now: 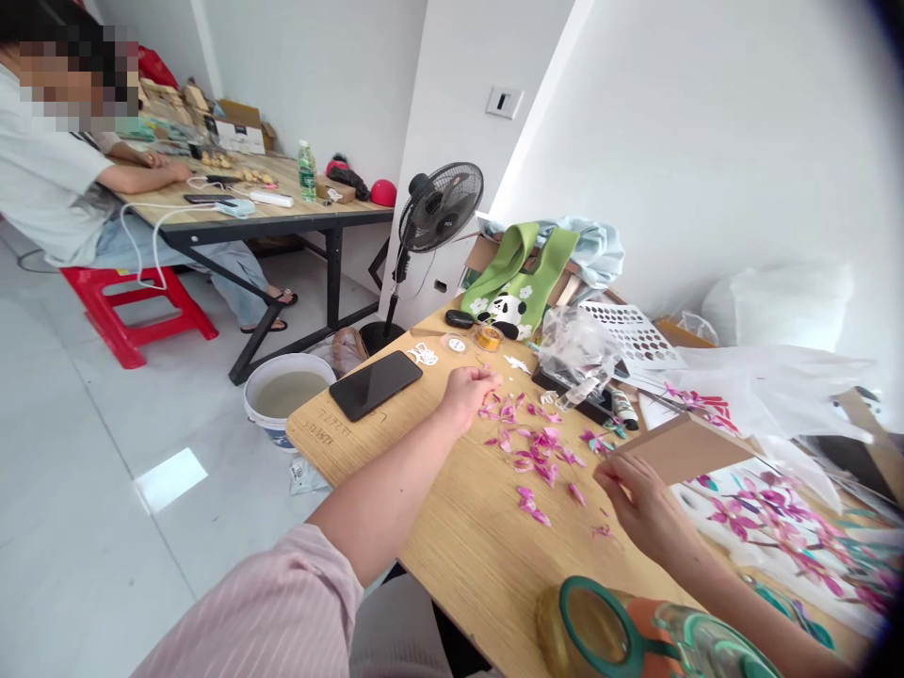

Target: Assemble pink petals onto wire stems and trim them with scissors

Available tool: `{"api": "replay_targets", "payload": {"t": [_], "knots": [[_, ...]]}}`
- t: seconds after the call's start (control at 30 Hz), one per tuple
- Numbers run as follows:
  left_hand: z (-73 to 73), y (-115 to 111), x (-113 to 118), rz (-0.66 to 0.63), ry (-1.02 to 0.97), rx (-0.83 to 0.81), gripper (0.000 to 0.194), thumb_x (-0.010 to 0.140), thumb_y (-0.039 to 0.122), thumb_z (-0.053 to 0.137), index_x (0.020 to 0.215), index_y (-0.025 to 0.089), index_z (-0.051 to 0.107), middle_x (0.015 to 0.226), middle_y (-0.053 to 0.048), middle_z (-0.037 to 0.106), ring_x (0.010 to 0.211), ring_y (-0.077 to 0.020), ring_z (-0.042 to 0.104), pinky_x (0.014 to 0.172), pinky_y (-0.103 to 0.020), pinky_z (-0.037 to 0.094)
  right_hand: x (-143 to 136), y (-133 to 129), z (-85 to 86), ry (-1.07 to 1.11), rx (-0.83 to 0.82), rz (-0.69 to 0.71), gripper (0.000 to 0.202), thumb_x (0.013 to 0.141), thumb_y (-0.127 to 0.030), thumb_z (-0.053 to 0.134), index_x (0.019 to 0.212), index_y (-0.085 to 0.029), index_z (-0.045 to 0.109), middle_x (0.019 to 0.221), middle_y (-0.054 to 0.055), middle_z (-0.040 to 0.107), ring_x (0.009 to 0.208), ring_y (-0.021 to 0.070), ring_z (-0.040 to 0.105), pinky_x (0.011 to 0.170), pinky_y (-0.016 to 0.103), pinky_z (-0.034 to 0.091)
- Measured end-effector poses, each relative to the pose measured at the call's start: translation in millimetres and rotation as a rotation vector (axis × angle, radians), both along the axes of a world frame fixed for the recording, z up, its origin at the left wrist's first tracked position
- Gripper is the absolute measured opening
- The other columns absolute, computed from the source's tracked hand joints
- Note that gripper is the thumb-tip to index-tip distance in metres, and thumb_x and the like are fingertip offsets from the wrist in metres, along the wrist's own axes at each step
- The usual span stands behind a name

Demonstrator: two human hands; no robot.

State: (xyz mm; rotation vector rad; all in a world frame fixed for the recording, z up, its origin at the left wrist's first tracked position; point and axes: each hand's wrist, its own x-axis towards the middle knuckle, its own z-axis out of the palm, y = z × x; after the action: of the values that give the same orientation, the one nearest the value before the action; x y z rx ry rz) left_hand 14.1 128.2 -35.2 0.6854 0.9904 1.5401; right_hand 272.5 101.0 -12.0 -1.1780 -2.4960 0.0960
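Pink petals (pixel 543 443) lie scattered over the wooden table (pixel 452 499), between my two hands. My left hand (pixel 472 394) is closed in a pinch above the table, at the upper left edge of the petals; what its fingertips hold is too small to name. To the right of the petals, my right hand (pixel 631 480) has its fingers bent together beside a brown cardboard piece (pixel 682 447); anything between them is hidden. A black phone (pixel 376 384) rests left of my left hand. Pink flower stems (pixel 777 518) lie on white sheeting at the right.
A glass jar (pixel 600 626) stands at the near edge. Behind the petals are a green panda bag (pixel 519 292), a clear plastic bag (pixel 579 348) and a tape roll (pixel 487 337). A bucket (pixel 288 391) and fan (pixel 444 207) stand beyond. A person sits at another table (pixel 282 212).
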Motion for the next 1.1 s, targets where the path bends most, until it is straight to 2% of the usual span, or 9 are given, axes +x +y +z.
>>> {"api": "replay_targets", "payload": {"t": [0.1, 0.23, 0.47, 0.53, 0.6, 0.77, 0.83, 0.93, 1.1], "knots": [[-4.5, -2.3, 9.0, -0.089, 0.032, 0.056, 0.022, 0.061, 0.028, 0.072, 0.055, 0.012, 0.06, 0.048, 0.003, 0.052, 0.041, -0.0043, 0.039, 0.045, -0.02, 0.03, 20.4, -7.4, 0.4, 0.018, -0.049, -0.09, 0.022, 0.089, -0.034, 0.041, 0.071, -0.023, 0.048, 0.066, 0.003, 0.055, 0.061, 0.0195, 0.052, 0.059, 0.032, 0.04], [-12.6, -7.2, 22.1, -0.151, 0.224, 0.118, 0.016, 0.065, 0.026, 0.068, 0.061, 0.011, 0.066, 0.057, -0.001, 0.062, 0.052, -0.008, 0.05, 0.056, -0.022, 0.04, 16.4, -20.5, 8.9, 0.067, -0.164, -0.191, 0.024, 0.087, -0.037, 0.04, 0.067, -0.024, 0.046, 0.063, 0.001, 0.054, 0.058, 0.0177, 0.051, 0.055, 0.03, 0.04], [-21.6, -5.7, 19.3, -0.134, 0.983, 0.178, 0.018, 0.075, 0.028, 0.062, 0.08, 0.014, 0.073, 0.077, -0.006, 0.072, 0.07, -0.015, 0.063, 0.067, -0.024, 0.047, 2.9, -22.5, 6.1, 0.134, -0.307, -0.239, 0.022, 0.082, -0.033, 0.042, 0.064, -0.023, 0.049, 0.06, 0.0, 0.057, 0.056, 0.0158, 0.052, 0.052, 0.026, 0.04], [-22.3, -6.1, 18.9, -0.143, 1.2, 0.202, 0.018, 0.077, 0.029, 0.06, 0.081, 0.018, 0.073, 0.08, -0.005, 0.072, 0.074, -0.0154, 0.063, 0.071, -0.025, 0.047, -0.2, -19.0, 5.0, 0.119, -0.315, -0.239, 0.022, 0.08, -0.034, 0.048, 0.062, -0.022, 0.049, 0.061, 0.0, 0.06, 0.058, 0.0154, 0.054, 0.054, 0.025, 0.041], [-21.8, -7.7, 18.3, -0.155, 1.32, 0.228, 0.017, 0.078, 0.028, 0.059, 0.076, 0.019, 0.073, 0.081, -0.005, 0.071, 0.079, -0.0171, 0.063, 0.076, -0.027, 0.047, -5.9, -15.1, 5.3, 0.101, -0.328, -0.247, 0.022, 0.078, -0.035, 0.051, 0.06, -0.022, 0.05, 0.064, 0.001, 0.063, 0.06, 0.0156, 0.056, 0.056, 0.025, 0.042], [-18.0, -12.4, 14.1, -0.165, 1.418, 0.259, 0.017, 0.077, 0.019, 0.056, 0.072, 0.019, 0.072, 0.082, -0.009, 0.068, 0.092, -0.022, 0.06, 0.083, -0.031, 0.045, -29.7, -6.0, 7.3, 0.094, -0.34, -0.17, 0.024, 0.077, -0.039, 0.051, 0.06, -0.022, 0.052, 0.069, 0.003, 0.067, 0.066, 0.0181, 0.061, 0.06, 0.028, 0.044], [-17.0, -13.1, 12.0, -0.154, 1.448, 0.258, 0.017, 0.075, 0.014, 0.055, 0.073, 0.017, 0.072, 0.083, -0.011, 0.067, 0.093, -0.0236, 0.059, 0.083, -0.032, 0.045, -39.8, -3.0, 6.7, 0.076, -0.337, -0.146, 0.023, 0.077, -0.038, 0.051, 0.061, -0.022, 0.051, 0.07, 0.004, 0.067, 0.063, 0.0175, 0.06, 0.058, 0.028, 0.043], [-16.0, -13.1, 9.7, -0.123, 1.477, 0.242, 0.017, 0.074, 0.013, 0.056, 0.077, 0.016, 0.072, 0.084, -0.012, 0.067, 0.092, -0.0248, 0.059, 0.083, -0.033, 0.045, -53.1, 1.7, 3.5, 0.004, -0.321, -0.131, 0.02, 0.078, -0.034, 0.05, 0.063, -0.021, 0.053, 0.064, 0.002, 0.064, 0.056, 0.0157, 0.057, 0.054, 0.026, 0.04], [-14.2, -13.1, 7.9, -0.102, 1.485, 0.217, 0.018, 0.076, 0.014, 0.053, 0.078, 0.016, 0.072, 0.082, -0.013, 0.067, 0.089, -0.0244, 0.059, 0.082, -0.033, 0.045, -69.5, 11.3, -5.4, -0.124, -0.239, -0.107, 0.015, 0.077, -0.023, 0.051, 0.062, -0.02, 0.055, 0.063, 0.002, 0.062, 0.057, 0.0152, 0.055, 0.052, 0.024, 0.034]]}}
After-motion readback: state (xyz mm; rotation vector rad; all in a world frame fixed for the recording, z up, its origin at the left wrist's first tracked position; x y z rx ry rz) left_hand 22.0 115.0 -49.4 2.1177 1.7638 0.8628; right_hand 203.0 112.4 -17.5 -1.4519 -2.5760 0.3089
